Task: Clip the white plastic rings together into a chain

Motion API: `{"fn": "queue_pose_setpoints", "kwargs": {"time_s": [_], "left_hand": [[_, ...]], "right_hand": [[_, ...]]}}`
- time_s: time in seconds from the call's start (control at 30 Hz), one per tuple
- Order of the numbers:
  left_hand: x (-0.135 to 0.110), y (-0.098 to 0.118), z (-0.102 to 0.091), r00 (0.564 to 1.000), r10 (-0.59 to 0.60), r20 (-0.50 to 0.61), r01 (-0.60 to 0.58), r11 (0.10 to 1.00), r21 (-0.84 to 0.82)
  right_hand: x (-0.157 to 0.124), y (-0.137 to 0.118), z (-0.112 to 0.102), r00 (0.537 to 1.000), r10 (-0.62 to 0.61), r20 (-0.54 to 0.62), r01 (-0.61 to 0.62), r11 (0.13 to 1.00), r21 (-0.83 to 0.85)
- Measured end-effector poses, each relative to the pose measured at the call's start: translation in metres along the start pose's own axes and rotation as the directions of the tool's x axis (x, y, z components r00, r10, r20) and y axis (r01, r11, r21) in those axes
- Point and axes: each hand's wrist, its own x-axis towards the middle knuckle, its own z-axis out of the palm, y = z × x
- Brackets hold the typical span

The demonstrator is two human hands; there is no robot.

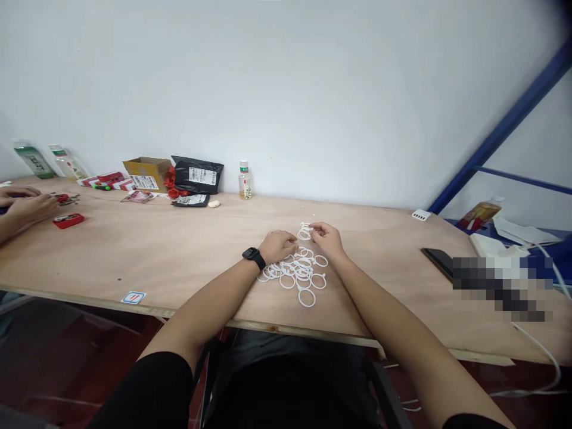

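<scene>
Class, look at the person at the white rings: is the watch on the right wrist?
No, the black watch is strapped behind the left hand, at the white rings; the right wrist is bare.

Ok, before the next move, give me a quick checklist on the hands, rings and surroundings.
1. Right hand at the small ring cluster: ok, fingertips beside it.
2. Left hand holding a ring: cannot tell, fingertips unclear.
3. Rings in the larger pile lying separately: not ok, many overlap.
4. Co-worker's hand clear of the rings: ok, far left.
5. Bottle out of the way: ok, upright near the wall.
6. Phone clear: ok, off to the right.
</scene>
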Motion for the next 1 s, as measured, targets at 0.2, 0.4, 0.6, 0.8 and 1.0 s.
{"fn": "queue_pose_setpoints", "kwargs": {"time_s": [0.2,0.4,0.6,0.8,1.0], "left_hand": [[-0.002,-0.005,0.009,0.983,0.130,0.128,-0.128,0.991,-0.021],[-0.001,-0.005,0.009,0.992,0.069,0.109,-0.067,0.998,-0.019],[0.000,0.004,-0.001,0.998,-0.043,-0.044,0.040,0.997,-0.063],[-0.001,0.008,-0.002,0.986,-0.096,-0.134,0.055,0.958,-0.281],[0.001,0.006,0.001,0.989,-0.101,-0.105,0.039,0.878,-0.477]], "right_hand": [[0.009,0.020,-0.011,0.998,0.064,0.000,-0.063,0.991,-0.116],[-0.001,0.007,-0.006,0.990,-0.093,0.108,0.110,0.980,-0.163],[-0.014,-0.016,0.004,0.904,-0.317,0.287,0.377,0.908,-0.185],[-0.013,-0.017,0.001,0.918,-0.302,0.257,0.362,0.903,-0.232],[-0.013,-0.014,0.000,0.928,-0.269,0.258,0.327,0.919,-0.219]]}}
